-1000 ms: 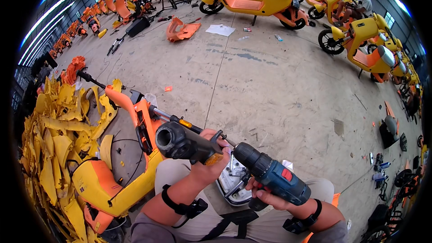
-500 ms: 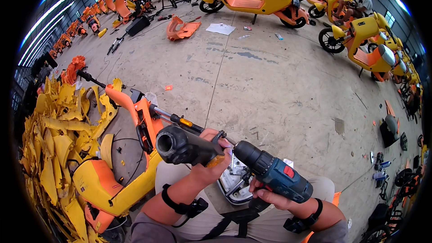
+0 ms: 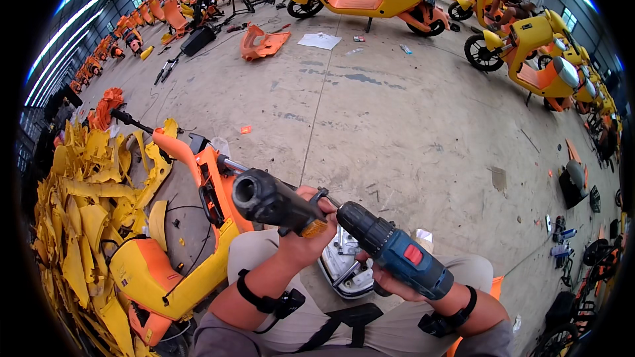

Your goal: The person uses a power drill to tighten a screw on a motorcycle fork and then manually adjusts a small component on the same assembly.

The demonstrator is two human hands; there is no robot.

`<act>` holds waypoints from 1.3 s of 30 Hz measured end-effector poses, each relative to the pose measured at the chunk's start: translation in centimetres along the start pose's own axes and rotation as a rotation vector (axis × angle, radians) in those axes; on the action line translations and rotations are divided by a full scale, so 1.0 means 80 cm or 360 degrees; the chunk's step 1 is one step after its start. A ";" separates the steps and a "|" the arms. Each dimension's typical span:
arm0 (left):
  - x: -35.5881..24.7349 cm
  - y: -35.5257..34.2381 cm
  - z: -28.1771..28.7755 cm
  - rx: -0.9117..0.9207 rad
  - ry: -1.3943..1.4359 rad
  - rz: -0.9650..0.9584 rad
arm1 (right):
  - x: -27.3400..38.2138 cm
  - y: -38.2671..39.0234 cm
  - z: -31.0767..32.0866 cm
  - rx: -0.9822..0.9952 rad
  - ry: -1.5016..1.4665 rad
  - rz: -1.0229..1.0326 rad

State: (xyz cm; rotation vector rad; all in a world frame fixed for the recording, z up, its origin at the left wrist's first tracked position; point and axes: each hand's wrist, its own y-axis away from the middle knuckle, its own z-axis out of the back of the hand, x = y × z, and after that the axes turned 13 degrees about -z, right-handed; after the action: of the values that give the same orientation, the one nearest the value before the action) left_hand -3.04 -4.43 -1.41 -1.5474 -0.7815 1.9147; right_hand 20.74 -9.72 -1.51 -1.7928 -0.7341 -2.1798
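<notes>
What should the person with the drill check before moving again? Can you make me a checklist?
1. Drill held: ok, the right hand is wrapped around it.
2. Black tubular part steadied: ok, the left hand holds it.
3. Left hand well away from the bit: not ok, its fingers are right beside it.
4. Bit tip seated properly: cannot tell, it's too small to see.
5. Drill stopped: cannot tell, a still picture doesn't show spinning.
6. Drill clear of the white part between the knees: cannot tell, they overlap in this view.
</notes>
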 end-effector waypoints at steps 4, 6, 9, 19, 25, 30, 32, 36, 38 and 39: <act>-0.002 0.001 -0.001 -0.0017 0.0050 0.0136 | 0.004 -0.006 0.005 -0.0026 0.0338 0.0164; 0.002 0.001 0.004 0.0047 -0.0045 0.0051 | 0.007 -0.006 0.003 -0.0011 0.0181 0.0184; -0.001 0.001 -0.001 0.0034 0.0001 0.0046 | -0.017 -0.004 0.011 -0.0022 0.0002 -0.0116; 0.012 0.007 -0.004 -0.0089 0.0155 0.0298 | 0.000 -0.019 0.008 -0.0310 0.0754 0.0428; 0.051 0.010 0.023 -0.0466 0.0571 0.0682 | 0.000 -0.033 0.040 -0.0116 0.0370 0.0684; 0.015 -0.026 0.045 -0.0615 0.1047 0.0638 | -0.007 -0.052 0.029 -0.0309 -0.0324 0.0460; -0.012 -0.035 0.051 -0.0591 0.1018 0.0591 | -0.013 -0.062 0.028 -0.0249 -0.0541 0.0186; -0.066 -0.043 0.047 -0.0523 0.1175 0.0656 | -0.022 -0.062 0.019 -0.0156 -0.0232 -0.0427; -0.086 -0.040 0.059 -0.0547 0.1282 0.0654 | -0.045 -0.083 -0.012 -0.0305 0.0154 0.0120; -0.099 -0.041 0.065 -0.0510 0.1293 0.0672 | -0.029 -0.085 -0.020 -0.0181 0.0206 0.0057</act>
State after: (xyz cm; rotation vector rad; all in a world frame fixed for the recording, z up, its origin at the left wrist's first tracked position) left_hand -6.53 -8.49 7.06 -2.5918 -0.4151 1.2149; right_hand 16.66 -5.08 -5.58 -1.6821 -0.5563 -2.3307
